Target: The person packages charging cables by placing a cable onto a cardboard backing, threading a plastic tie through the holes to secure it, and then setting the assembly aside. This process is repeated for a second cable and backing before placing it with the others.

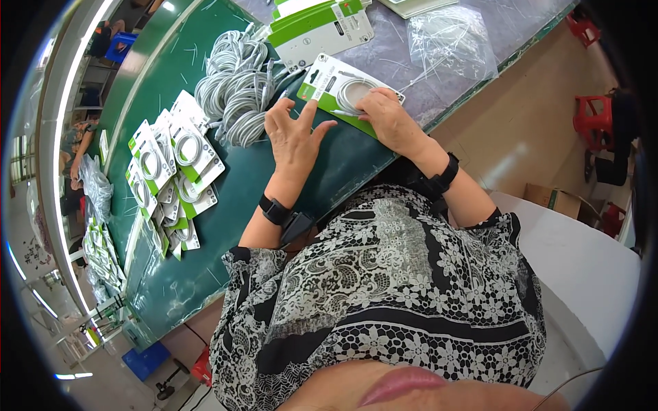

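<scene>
Worktop (236,185) of glossy, scuffed dark green, with a dull grey area (392,51) toward its far right, is carrying everything near the hands. On its left, a loose pile of white-and-green cards bearing coiled pale cables (168,168) is lying fanned and overlapping. Beside that, a tangled heap of smooth light-grey cables (240,89) is bulging in round loops. Farther off, a stack of flat white-and-green cards (312,46) is resting with staggered edges, and to its right a crinkled clear plastic bag (456,48) is holding thin white strips.

The left grip (293,140) is spreading bare, fingers apart and thumb jutting rightward, and is covering a little of the heap's edge. Its index finger is ending at the near-left side of a single white-and-green card (327,85); contact there is hard to tell. That card is slanting between the two hands. The right grip (397,127) is pinching its right end with bent fingers, partly hiding a smooth white coiled cable (340,92) on the card.
</scene>
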Demonstrator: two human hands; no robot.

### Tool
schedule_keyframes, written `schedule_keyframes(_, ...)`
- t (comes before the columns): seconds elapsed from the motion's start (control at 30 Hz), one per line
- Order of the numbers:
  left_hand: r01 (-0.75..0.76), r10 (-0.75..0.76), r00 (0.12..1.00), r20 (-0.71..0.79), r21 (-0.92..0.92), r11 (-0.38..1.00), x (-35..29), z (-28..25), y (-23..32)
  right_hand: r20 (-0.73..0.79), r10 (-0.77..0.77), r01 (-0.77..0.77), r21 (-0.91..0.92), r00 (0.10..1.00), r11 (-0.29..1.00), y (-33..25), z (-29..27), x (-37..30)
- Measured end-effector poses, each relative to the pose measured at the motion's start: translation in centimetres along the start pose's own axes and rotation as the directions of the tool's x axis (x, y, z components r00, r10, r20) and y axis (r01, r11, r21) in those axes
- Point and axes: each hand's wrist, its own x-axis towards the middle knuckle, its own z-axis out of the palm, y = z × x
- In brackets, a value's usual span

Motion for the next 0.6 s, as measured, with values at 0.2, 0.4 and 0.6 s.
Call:
schedule_keyframes(0.2,-0.205,0.224,0.951,0.212,-0.107,0.973,-0.3,3.8,-1.1,0.056,-0.024,0.021,0.059,0.998,0.998,1.3,1.6,-0.4)
schedule_keyframes(0.4,-0.345,0.384,0.893,0.234,-0.189,0.919,-0.6,3.2,-2.7,0.180,-0.001,-0.012,0.068,0.984,0.998,0.7,1.5,-0.5)
schedule_keyframes(0.6,-0.373,0.440,0.870,0.222,-0.288,0.882,-0.5,2.4,-3.4,0.189,-0.007,-0.014,0.113,0.982,0.993,0.5,1.2,-0.9)
